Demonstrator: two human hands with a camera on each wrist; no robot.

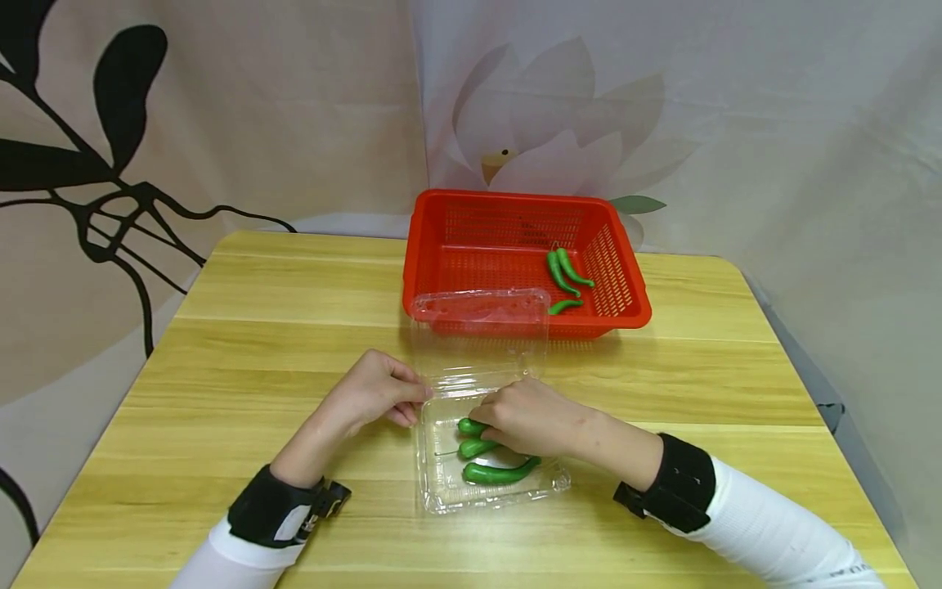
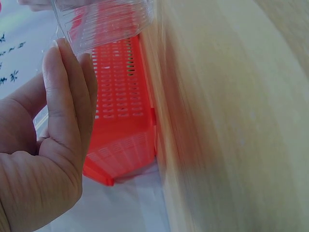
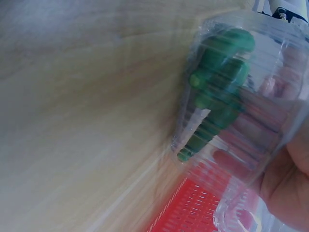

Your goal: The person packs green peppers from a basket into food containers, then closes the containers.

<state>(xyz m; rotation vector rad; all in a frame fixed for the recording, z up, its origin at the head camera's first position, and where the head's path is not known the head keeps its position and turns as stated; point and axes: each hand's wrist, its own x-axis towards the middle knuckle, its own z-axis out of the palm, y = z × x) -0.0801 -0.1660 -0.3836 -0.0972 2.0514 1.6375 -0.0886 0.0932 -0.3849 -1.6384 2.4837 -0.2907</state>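
Observation:
A clear plastic clamshell box (image 1: 441, 501) lies on the table, its lid (image 1: 478, 348) folded back and overlapping the red basket's front rim in the head view. My left hand (image 1: 379, 391) pinches the box's left edge near the hinge. Over the tray, my right hand (image 1: 533, 417) has its fingers bent round the uppermost green chili pepper (image 1: 469, 426), hiding most of it. Below that lie a second pepper (image 1: 474, 448), partly covered by the hand, and a curved pepper (image 1: 500, 473). Through the box wall, the right wrist view shows green peppers (image 3: 222, 77) beside my fingers.
Behind the box stands a red perforated basket (image 1: 634, 315), with green peppers (image 1: 562, 274) at its right end. The wooden table (image 1: 257, 327) reaches back to a printed cloth (image 1: 316, 114).

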